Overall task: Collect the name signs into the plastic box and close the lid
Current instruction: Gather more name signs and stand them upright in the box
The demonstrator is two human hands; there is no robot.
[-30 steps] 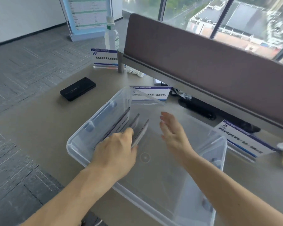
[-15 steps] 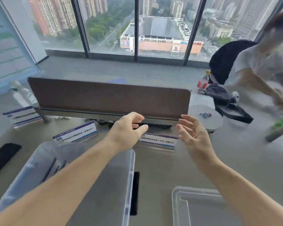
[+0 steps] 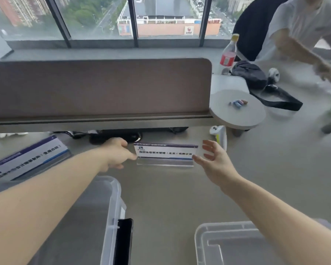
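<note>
The acrylic name sign [image 3: 164, 154] is being bracketed between the left hand [image 3: 116, 153] and right hand [image 3: 211, 161], both spread apart at its ends, so it can be lifted level.

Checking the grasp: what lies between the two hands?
The head view shows the name sign standing between the left hand and right hand.

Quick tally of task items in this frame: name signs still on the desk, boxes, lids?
Name signs on the desk: 2, the name sign between the hands and the name sign at left
Plastic box: 1, plastic box; contents not visible
Lid: 1, lid, lying off the box
Total: 4
</note>
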